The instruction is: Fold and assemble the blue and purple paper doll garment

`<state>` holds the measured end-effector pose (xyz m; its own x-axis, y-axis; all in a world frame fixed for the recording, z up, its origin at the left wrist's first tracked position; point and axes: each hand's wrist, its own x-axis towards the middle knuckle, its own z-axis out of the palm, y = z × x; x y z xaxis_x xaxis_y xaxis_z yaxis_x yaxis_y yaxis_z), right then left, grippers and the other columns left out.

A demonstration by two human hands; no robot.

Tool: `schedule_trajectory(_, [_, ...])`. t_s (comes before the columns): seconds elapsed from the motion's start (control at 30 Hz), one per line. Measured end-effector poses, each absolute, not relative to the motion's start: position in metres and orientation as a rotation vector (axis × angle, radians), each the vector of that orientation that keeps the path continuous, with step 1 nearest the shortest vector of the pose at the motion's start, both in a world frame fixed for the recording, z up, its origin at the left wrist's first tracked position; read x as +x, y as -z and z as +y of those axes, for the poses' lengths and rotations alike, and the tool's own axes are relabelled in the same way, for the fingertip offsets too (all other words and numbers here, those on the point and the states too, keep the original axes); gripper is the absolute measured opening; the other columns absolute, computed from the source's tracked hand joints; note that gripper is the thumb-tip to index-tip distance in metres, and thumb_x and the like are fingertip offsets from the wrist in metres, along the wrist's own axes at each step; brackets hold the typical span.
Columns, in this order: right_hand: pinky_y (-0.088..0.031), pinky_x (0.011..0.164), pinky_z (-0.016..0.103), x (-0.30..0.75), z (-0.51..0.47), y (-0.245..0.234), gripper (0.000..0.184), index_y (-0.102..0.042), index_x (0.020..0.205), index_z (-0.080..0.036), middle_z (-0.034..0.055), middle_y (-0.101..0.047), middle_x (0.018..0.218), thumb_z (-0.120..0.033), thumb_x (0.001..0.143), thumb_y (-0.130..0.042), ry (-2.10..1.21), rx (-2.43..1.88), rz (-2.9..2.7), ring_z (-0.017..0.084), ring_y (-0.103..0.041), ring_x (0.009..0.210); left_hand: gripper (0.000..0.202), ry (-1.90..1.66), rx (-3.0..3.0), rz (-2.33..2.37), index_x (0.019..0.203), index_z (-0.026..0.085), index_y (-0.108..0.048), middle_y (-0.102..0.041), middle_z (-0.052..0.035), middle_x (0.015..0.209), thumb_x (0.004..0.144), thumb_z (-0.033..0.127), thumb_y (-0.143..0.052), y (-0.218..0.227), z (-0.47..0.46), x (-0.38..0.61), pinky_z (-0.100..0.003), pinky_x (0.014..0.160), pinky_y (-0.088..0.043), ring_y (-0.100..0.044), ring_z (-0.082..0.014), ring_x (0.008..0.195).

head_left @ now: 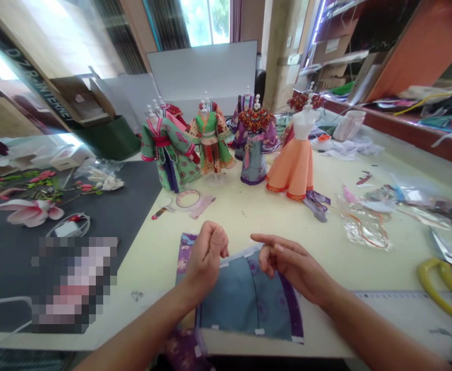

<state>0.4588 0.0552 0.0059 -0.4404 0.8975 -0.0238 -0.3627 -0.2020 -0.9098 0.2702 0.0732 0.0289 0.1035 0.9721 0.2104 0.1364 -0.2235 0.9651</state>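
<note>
A blue paper panel with purple patterned borders (245,304) lies flat on the cream table (249,216) near the front edge. My left hand (204,257) hovers over its top left corner, fingers curled in a loose fist; whether it pinches anything I cannot make out. My right hand (283,263) rests over the panel's top right edge, index finger stretched out to the left and the other fingers curled under. A strip of white tape runs along the panel's top edge between the two hands.
Several small dress forms in paper costumes stand at the back: a green one (169,152), a green-red one (210,139), a purple one (253,147), an orange skirt (293,159). A tape roll (188,199), yellow-handled scissors (444,281), plastic bags (365,224) and a ruler (388,296) lie around.
</note>
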Motion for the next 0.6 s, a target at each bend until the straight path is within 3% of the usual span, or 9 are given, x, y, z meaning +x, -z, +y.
schedule_trajectory(0.2, [-0.039, 0.058, 0.025, 0.460, 0.057, -0.004, 0.033, -0.057, 0.111, -0.015, 0.0038, -0.057, 0.072, -0.035, 0.085, -0.051, -1.713, -0.773, -1.152, 0.013, -0.048, 0.063, 0.039, -1.080, 1.429, 1.200, 0.057, 0.019, -0.033, -0.035, 0.0063, 0.046, 0.091, 0.038, -0.034, -0.033, 0.061, 0.244, -0.021, 0.046, -0.038, -0.038, -0.0077, 0.042])
schedule_trajectory(0.37, [-0.040, 0.058, 0.025, 0.465, 0.058, -0.002, 0.031, -0.056, 0.110, -0.016, 0.0037, -0.054, 0.074, -0.035, 0.087, -0.048, -1.625, -0.846, -1.162, 0.014, -0.048, 0.064, 0.023, -0.947, 1.498, 1.395, 0.065, 0.017, -0.054, -0.056, 0.0015, 0.061, 0.081, 0.034, -0.055, -0.038, 0.040, 0.209, -0.021, 0.061, -0.045, -0.054, -0.0108, 0.061])
schedule_trajectory(0.43, [-0.041, 0.058, 0.026, 0.467, 0.059, -0.002, 0.032, -0.056, 0.110, -0.017, 0.0037, -0.053, 0.074, -0.036, 0.086, -0.048, -1.598, -0.861, -1.162, 0.014, -0.048, 0.064, 0.016, -0.915, 1.495, 1.465, 0.070, 0.019, -0.059, -0.060, 0.0005, 0.065, 0.077, 0.033, -0.059, -0.039, 0.028, 0.195, -0.022, 0.060, -0.047, -0.057, -0.0130, 0.064])
schedule_trajectory(0.6, [-0.041, 0.057, 0.026, 0.469, 0.062, -0.002, 0.030, -0.056, 0.108, -0.017, 0.0032, -0.052, 0.073, -0.035, 0.085, -0.047, -1.534, -0.887, -1.152, 0.014, -0.047, 0.062, 0.023, -0.928, 1.594, 1.599, 0.055, 0.021, -0.055, -0.059, 0.0010, 0.058, 0.073, 0.035, -0.061, -0.030, -0.013, 0.157, -0.023, 0.051, -0.048, -0.058, -0.0155, 0.057])
